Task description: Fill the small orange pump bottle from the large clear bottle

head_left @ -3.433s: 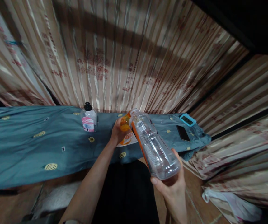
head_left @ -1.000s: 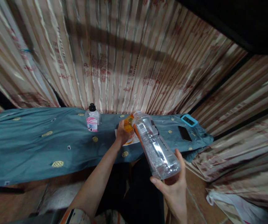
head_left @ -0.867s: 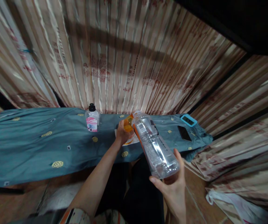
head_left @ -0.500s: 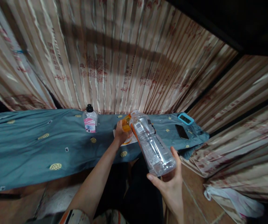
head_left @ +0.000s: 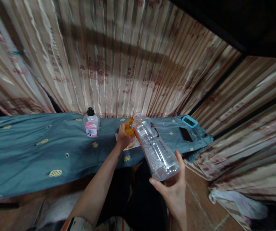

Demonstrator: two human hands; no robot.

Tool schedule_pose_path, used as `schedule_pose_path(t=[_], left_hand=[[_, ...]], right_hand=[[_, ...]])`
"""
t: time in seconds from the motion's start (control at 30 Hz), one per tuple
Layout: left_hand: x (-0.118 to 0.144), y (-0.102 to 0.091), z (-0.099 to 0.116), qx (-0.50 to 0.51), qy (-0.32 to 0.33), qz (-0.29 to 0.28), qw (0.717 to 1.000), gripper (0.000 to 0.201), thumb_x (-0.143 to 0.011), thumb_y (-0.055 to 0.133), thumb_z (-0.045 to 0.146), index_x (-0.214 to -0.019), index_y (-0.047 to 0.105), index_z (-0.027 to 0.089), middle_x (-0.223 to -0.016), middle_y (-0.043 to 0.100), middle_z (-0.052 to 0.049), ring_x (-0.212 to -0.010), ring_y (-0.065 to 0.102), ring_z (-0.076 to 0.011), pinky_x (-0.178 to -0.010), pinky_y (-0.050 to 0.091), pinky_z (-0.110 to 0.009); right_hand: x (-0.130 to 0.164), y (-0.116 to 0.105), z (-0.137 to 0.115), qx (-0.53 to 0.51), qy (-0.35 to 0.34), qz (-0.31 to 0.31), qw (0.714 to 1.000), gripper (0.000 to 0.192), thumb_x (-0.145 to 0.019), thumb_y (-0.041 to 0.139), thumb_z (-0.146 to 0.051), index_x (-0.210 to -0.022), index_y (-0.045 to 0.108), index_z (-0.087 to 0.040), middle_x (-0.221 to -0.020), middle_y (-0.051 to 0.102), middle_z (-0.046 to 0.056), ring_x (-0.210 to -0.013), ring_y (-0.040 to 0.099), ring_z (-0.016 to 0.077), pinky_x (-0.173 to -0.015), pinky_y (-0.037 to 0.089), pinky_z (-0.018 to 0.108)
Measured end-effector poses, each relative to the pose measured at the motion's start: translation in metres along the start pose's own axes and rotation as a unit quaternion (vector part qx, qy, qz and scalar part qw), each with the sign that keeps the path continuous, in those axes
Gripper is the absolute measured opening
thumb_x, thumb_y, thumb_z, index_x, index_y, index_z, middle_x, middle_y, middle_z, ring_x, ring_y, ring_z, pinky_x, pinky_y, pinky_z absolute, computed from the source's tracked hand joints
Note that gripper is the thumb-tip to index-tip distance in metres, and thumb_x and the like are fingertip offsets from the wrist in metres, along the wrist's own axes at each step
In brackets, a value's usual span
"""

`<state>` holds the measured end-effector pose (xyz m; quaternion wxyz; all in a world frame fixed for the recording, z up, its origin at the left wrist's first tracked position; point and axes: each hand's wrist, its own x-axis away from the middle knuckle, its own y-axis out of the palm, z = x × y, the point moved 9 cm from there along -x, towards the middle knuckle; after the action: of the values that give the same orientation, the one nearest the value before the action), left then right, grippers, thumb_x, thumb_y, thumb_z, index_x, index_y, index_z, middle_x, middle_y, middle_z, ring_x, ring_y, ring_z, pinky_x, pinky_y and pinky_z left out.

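While spread right fingers [head_left: 179, 162] grip barcoded clear bottle [head_left: 157, 150], left fingers [head_left: 122, 131] wrap orange container [head_left: 129, 126]; label [head_left: 151, 148] print illegible.

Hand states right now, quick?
Left hand: closed, holding the orange container.
Right hand: holding the tilted clear bottle by its base end.

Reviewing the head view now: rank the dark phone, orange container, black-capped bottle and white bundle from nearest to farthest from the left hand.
From the left hand:
1. Orange container: in its grip.
2. Black-capped bottle: to its left, upright on the cloth.
3. Dark phone: to its right, lying on the cloth.
4. White bundle: far lower right, off the cloth.
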<state>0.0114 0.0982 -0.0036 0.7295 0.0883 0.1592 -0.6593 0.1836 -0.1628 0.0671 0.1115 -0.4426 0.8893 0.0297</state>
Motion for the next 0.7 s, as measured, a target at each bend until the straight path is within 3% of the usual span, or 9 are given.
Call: schedule_pose_path(t=[0.37,0.7], left_hand=[[0.0000,-0.0002,0.0052,-0.025,0.004,-0.004,1.000,0.046,-0.064,0.088,0.029,-0.101,0.061,0.023,-0.102,0.064,-0.004,-0.095,0.064,-0.0231,-0.089,0.056,-0.039],[-0.0015,0.0013,0.0045,-0.027,0.012,-0.008,1.000,0.042,-0.064,0.085,0.028,-0.097,0.059,0.024,-0.098,0.063,-0.003,-0.096,0.063,-0.0237,-0.089,0.055,-0.039]], right_hand=[[-0.0005,0.0002,0.0012,0.003,0.006,0.001,1.000,0.131,-0.054,0.100,-0.047,-0.162,0.030,-0.021,-0.161,0.048,0.020,-0.144,0.052,0.0409,-0.112,0.050,0.054],[-0.0002,0.0009,-0.0014,-0.024,0.017,-0.003,1.000,0.127,-0.054,0.102,-0.039,-0.160,0.033,-0.021,-0.155,0.054,0.020,-0.128,0.065,0.0352,-0.099,0.058,0.046]])
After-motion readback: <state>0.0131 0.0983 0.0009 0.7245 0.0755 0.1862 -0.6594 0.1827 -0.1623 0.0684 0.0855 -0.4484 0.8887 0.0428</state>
